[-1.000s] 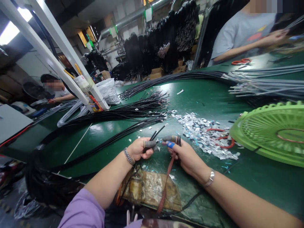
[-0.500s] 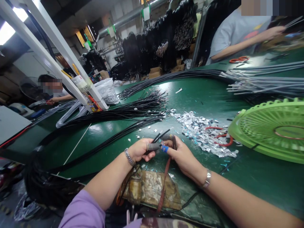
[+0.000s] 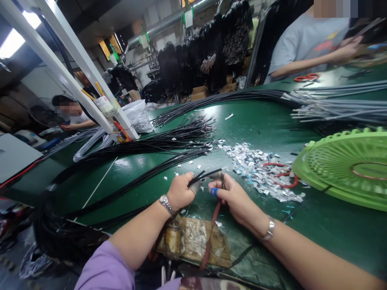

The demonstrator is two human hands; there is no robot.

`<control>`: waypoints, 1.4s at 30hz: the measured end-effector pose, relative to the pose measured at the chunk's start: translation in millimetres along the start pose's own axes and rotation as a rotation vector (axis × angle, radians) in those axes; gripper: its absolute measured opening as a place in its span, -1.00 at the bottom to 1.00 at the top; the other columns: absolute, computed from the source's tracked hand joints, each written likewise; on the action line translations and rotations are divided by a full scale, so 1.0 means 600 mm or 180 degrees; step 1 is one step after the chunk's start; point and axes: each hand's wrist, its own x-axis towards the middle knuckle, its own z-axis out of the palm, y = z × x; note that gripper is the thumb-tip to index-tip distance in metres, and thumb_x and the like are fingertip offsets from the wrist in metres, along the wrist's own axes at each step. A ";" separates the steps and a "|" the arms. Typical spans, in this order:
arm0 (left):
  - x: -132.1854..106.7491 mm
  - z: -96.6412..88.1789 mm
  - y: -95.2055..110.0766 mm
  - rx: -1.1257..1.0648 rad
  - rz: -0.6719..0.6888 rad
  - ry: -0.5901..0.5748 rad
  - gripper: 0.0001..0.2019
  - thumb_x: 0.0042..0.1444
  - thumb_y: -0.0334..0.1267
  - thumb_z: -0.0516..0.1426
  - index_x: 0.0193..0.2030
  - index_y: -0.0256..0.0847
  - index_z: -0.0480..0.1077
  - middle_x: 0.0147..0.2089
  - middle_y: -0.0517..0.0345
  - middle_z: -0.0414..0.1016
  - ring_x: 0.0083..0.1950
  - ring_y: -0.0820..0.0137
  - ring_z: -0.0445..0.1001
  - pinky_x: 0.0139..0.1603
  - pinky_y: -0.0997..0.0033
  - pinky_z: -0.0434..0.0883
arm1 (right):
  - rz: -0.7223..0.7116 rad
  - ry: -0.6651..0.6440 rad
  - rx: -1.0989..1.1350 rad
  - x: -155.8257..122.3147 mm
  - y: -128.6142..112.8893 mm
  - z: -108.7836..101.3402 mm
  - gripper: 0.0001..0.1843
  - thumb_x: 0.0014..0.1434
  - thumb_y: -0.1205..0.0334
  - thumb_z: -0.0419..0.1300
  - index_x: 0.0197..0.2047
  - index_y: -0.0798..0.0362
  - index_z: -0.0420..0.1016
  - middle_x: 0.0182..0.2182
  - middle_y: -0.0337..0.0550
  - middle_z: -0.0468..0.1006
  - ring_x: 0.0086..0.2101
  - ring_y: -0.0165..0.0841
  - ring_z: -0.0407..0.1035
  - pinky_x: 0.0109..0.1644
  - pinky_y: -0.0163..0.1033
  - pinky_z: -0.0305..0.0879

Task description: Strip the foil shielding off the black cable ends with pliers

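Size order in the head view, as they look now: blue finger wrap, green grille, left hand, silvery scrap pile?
Largest to smallest:
1. Green grille, though the frame cuts it off
2. Silvery scrap pile
3. Left hand
4. Blue finger wrap
Nearness may mislead about true sizes.

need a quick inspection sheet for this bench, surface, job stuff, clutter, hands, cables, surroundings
Surface: green tabletop, glossy; a brown pad lies at the near edge.
Job's things: black cable ends between the hands; a slim dark tool, type unclear.
Clutter: pile of silvery scraps, with red handles lying among it.
Hands: left hand grips the cable ends; right hand holds the dark tool, blue wrap on its thumb.
Cables: black bundles left of the scraps; grey cables at far right.
Surroundings: green fan guard right of the scraps; co-worker in a grey shirt across the table, another person at far left.
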 end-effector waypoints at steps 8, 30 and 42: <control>-0.006 0.002 0.004 0.0095 0.0092 -0.0018 -0.89 0.04 -0.32 0.07 -0.48 -0.19 0.24 -0.51 0.18 0.29 -0.47 0.44 0.21 -0.40 0.46 0.12 | -0.0344 0.0055 -0.0426 0.007 0.007 0.000 -0.64 -0.19 0.00 0.36 -0.36 0.01 0.44 -0.42 -0.17 0.55 -0.32 -0.24 0.40 -0.21 -0.18 0.31; 0.019 -0.032 -0.003 -0.2558 -0.1663 -0.2166 -0.48 -0.17 0.20 0.22 -0.43 -0.31 0.28 -0.63 0.18 0.41 -0.72 0.56 0.30 -0.76 0.63 -0.05 | -0.0922 -0.0497 -0.1281 0.011 -0.005 -0.020 -0.71 -0.09 -0.07 0.29 -0.53 -0.02 0.48 -0.55 -0.22 0.50 -0.45 -0.27 0.30 -0.33 -0.21 0.24; 0.013 -0.044 0.028 -0.1862 -0.1361 -0.1755 -0.76 -0.13 -0.17 0.25 -0.48 -0.28 0.32 -0.70 0.31 0.29 -0.71 0.60 0.18 -0.67 0.60 0.13 | 0.0020 -0.1312 -0.0477 0.015 -0.018 -0.033 -0.67 -0.29 -0.01 0.40 -0.58 0.04 0.47 -0.64 -0.28 0.38 -0.59 -0.44 0.13 -0.55 -0.35 0.03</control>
